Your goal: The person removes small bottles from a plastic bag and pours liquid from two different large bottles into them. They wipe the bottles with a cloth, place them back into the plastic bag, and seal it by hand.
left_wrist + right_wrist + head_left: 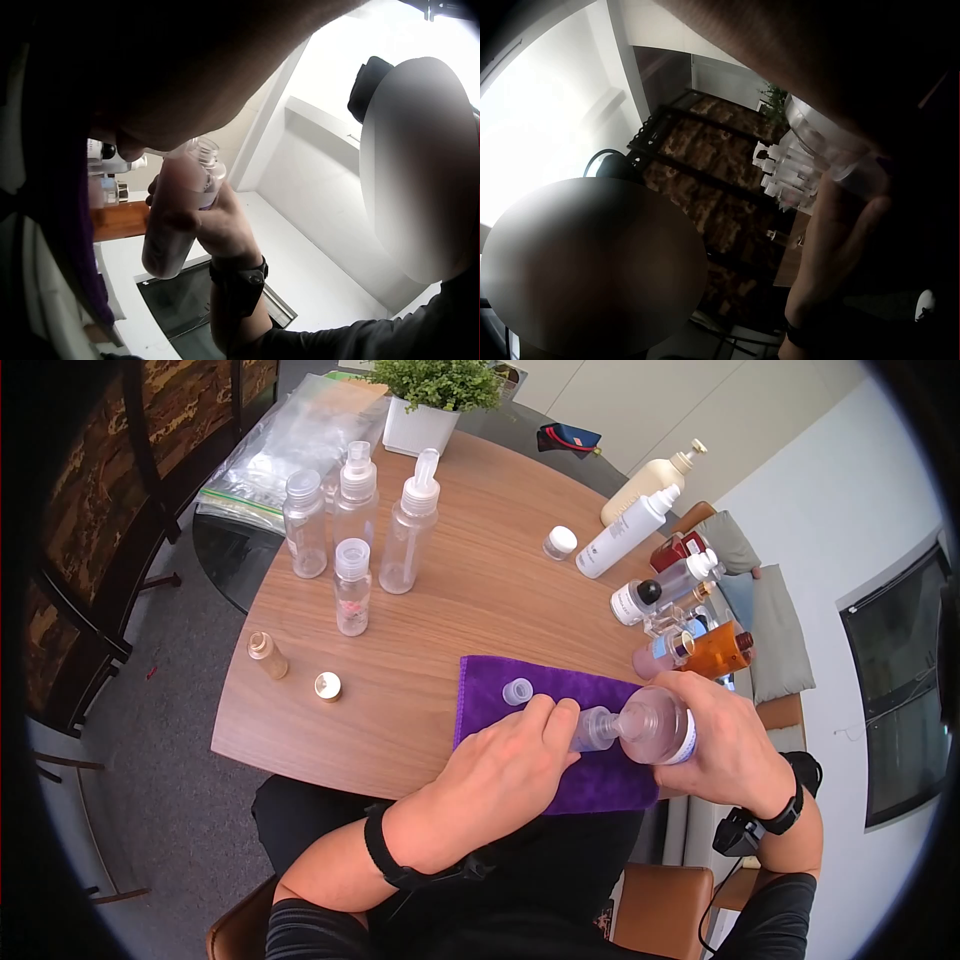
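My left hand [505, 765] holds a small clear bottle [594, 730] over the purple cloth [610, 785], its fingers covering most of it. In my right hand [730, 735] is a wider clear round bottle [652, 728] with a pale label at its side, tilted toward the small one. The necks of the two bottles overlap in the head view. From the left wrist, the right hand [225, 225] grips around a bottle, and an open threaded neck [208, 152] shows above. A small translucent cap [517, 691] lies on the cloth.
Several clear empty bottles [410, 535] stand at the back left, near a potted plant [425, 425]. A small gold bottle [267, 655] and gold-rimmed cap [328, 686] sit front left. On the right are a white bottle [628, 532], an amber bottle [718, 650] and a jar [560, 543].
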A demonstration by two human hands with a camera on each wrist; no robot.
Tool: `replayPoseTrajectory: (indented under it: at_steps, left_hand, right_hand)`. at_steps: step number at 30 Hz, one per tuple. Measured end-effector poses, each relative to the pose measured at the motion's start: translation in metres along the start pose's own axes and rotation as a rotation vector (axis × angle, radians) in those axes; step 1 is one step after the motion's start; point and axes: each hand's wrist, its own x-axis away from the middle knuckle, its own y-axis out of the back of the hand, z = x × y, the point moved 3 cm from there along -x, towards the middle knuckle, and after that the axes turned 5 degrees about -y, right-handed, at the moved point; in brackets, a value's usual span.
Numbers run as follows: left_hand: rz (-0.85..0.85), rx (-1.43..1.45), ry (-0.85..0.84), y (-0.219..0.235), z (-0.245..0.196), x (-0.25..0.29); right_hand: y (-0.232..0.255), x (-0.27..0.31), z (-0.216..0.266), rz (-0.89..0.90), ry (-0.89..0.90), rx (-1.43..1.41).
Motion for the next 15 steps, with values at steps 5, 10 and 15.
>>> replayPoseTrajectory:
  at_steps: [5,10,15]
  left_hand:
    - [-0.012,0.000,-0.008,-0.0004,0.0001,0.0000]
    - [-0.011,-0.002,-0.008,0.0002,0.0000,-0.0004]
    - [-0.013,0.001,-0.006,-0.0004,0.0008,-0.0001]
  right_hand:
    - [0.0018,-0.0005,0.0025,0.008,0.013,-0.007]
    - [0.0023,-0.0004,0.0028,0.000,0.017,-0.009]
    - [0.0029,-0.0011,0.0041,-0.001,0.021,-0.006]
